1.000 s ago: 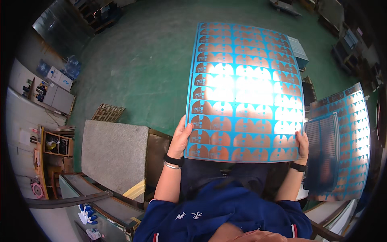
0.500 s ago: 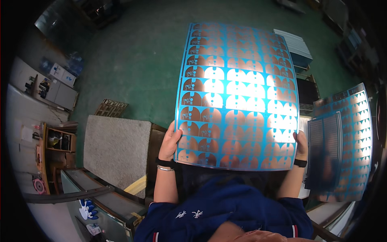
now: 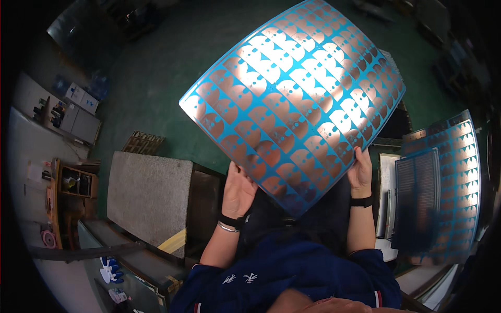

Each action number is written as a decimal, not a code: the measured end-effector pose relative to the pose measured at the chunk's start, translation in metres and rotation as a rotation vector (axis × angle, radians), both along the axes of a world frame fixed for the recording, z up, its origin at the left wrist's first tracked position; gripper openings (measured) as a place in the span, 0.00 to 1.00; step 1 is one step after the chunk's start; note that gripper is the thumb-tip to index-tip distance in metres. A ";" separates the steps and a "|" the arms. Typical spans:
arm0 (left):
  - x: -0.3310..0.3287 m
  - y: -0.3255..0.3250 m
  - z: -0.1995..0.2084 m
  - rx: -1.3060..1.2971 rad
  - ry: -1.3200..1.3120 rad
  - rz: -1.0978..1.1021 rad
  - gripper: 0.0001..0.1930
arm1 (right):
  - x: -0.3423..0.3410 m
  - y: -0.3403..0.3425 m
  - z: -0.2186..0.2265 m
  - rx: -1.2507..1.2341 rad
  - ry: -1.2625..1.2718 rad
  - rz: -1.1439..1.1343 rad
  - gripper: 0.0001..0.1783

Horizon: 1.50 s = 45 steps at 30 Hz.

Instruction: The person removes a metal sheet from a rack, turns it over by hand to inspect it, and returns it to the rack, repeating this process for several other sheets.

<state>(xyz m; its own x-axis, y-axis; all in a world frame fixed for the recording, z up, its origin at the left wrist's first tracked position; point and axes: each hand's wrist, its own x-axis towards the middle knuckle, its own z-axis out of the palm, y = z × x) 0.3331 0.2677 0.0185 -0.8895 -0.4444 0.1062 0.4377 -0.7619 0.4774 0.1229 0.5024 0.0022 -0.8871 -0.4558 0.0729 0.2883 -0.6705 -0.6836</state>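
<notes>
Occupying the upper centre of the frame: one large sheet (image 3: 308, 112), blue with rows of coppery rounded shapes, set diagonally, one corner pointing down toward the dark-blue shirt (image 3: 292, 266), bright glare across its face. Right hand (image 3: 361, 169), grasping the sheet's lower-right edge, thumb on top. Left hand (image 3: 239, 190), touching the lower-left edge, palm showing, fingers partly hidden beneath; whether they grip cannot be told. Black wristband (image 3: 361, 202) on the right wrist; silver bracelet (image 3: 228, 227) on the left. Right of frame: second patterned sheet (image 3: 463, 188), a dark ribbed panel (image 3: 417, 198) lying over it. Left of centre: grey block (image 3: 148, 201), yellow strip (image 3: 173, 242) at its near corner. Lower left: white-and-blue glove (image 3: 110, 270). Beyond: green floor (image 3: 156, 88).
</notes>
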 end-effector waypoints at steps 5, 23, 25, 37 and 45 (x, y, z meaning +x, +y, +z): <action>0.003 -0.018 -0.008 -0.055 -0.263 0.056 0.20 | -0.028 0.046 -0.025 -0.060 -0.120 -0.052 0.21; 0.020 -0.069 -0.026 -0.206 -0.550 0.161 0.15 | -0.035 0.101 0.006 0.084 -0.151 -0.304 0.24; 0.021 -0.070 -0.028 -0.196 -0.543 0.159 0.15 | -0.035 0.101 0.006 0.100 -0.155 -0.317 0.24; 0.025 -0.074 -0.028 -0.156 -0.584 0.185 0.14 | -0.041 0.102 -0.004 0.035 -0.120 -0.228 0.25; 0.026 -0.077 -0.034 -0.138 -0.596 0.210 0.14 | -0.042 0.102 -0.007 0.024 -0.114 -0.206 0.26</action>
